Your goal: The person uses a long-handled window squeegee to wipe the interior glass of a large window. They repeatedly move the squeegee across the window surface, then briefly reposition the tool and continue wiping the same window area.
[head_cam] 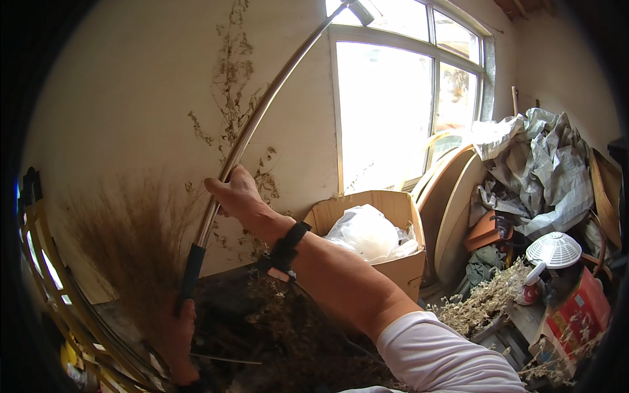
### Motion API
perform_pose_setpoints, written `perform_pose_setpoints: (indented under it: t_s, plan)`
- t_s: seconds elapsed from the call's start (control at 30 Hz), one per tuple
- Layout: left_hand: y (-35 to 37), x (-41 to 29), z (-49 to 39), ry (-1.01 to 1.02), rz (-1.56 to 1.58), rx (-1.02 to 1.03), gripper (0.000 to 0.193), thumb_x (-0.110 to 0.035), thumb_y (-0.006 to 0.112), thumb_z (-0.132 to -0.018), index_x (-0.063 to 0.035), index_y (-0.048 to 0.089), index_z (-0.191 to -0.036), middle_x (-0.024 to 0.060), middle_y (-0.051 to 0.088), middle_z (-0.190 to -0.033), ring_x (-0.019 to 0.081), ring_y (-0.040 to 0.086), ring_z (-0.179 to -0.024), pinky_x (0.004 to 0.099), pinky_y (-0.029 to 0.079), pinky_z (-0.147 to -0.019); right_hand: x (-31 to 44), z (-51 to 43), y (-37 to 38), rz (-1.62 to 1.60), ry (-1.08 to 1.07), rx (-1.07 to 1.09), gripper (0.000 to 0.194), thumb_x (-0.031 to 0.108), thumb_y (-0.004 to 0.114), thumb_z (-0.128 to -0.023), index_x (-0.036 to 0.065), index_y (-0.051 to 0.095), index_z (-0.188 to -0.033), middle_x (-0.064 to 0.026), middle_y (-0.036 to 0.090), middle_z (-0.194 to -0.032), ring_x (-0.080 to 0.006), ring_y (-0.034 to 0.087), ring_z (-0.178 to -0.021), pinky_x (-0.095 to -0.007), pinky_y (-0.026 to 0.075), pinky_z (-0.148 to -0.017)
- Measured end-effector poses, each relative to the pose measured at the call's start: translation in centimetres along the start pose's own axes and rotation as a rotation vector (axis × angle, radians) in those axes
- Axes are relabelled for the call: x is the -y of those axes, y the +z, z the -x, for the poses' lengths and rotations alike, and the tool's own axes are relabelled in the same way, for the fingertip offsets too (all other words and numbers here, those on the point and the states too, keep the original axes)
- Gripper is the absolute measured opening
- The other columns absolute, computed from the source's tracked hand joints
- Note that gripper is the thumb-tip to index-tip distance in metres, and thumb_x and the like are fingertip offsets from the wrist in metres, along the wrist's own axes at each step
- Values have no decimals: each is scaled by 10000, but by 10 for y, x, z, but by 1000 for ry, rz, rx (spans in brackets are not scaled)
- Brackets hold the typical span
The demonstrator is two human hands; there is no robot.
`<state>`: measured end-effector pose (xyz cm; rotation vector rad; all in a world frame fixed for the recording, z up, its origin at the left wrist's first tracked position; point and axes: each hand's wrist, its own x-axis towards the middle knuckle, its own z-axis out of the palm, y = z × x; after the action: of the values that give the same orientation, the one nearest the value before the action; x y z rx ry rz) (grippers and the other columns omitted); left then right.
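Observation:
A long metal pole (258, 113) rises from the lower left to the window top, looking bent in the fisheye view. My right hand (236, 190) is closed around its metal shaft; a black strap with a small device sits on that wrist. Lower down, my left hand (182, 329) grips the bottom end of the dark handle sleeve (190, 270), slightly blurred. The pole's top has a dark end piece (361, 12) in front of the window. Brown broom-like bristles (137, 236) fan upward beside the left hand; whether that hand also touches them, I cannot tell.
Dried plants (233, 64) hang along the wall. An open cardboard box (403, 270) holds white plastic bags. Round boards (457, 211), crumpled woven sheeting (550, 167), a white plastic basket (554, 249) and a red box (580, 314) crowd the right. A yellowish metal frame (54, 275) stands at left.

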<state>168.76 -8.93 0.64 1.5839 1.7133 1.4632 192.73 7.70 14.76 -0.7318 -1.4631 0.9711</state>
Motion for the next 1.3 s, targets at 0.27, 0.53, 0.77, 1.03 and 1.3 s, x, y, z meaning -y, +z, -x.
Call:
perform_pose_setpoints:
  t_s: [0.27, 0.53, 0.77, 1.03, 1.3]
  plan:
    - [51, 14, 35, -37, 150, 161, 195, -208, 704, -980, -42, 684, -1078, -19, 575, -769, 91, 516, -650, 307, 418, -565, -33, 20, -44, 148, -23, -69, 386, 277, 716, -849, -34, 580, -1034, -114, 643, -789, -192, 657, -641, -342, 544, -544]
    - [179, 39, 100, -208, 333, 400, 184, -248, 676, -1019, -68, 664, -1055, -35, 581, -727, 46, 508, -582, 246, 407, -508, -92, 81, -122, 74, -18, -181, 372, 170, 686, -837, -34, 572, -1127, -162, 669, -935, -239, 673, -894, -363, 536, -775]
    - [246, -11, 119, -351, 682, 634, 209, -299, 660, -1039, -96, 616, -1055, -46, 510, -662, 30, 446, -494, 223, 323, -423, -84, 83, -197, 183, -64, -267, 417, 97, 654, -900, -65, 498, -1252, -101, 618, -862, -159, 636, -673, -317, 544, -582]
    - [315, -67, 133, -310, 744, 849, 274, -364, 601, -1065, -94, 559, -1082, -21, 506, -662, 47, 423, -451, 222, 303, -386, -49, 89, -268, -86, -12, -351, 330, 79, 615, -936, -72, 505, -1207, -49, 568, -724, -140, 583, -490, -296, 499, -426]
    - [329, -85, 131, -297, 741, 889, 339, -423, 604, -1054, -89, 555, -1075, -14, 505, -656, 54, 410, -445, 224, 292, -382, -35, 83, -288, -44, 23, -409, 384, 82, 622, -964, -90, 494, -1282, -31, 551, -685, -128, 558, -436, -274, 452, -371]
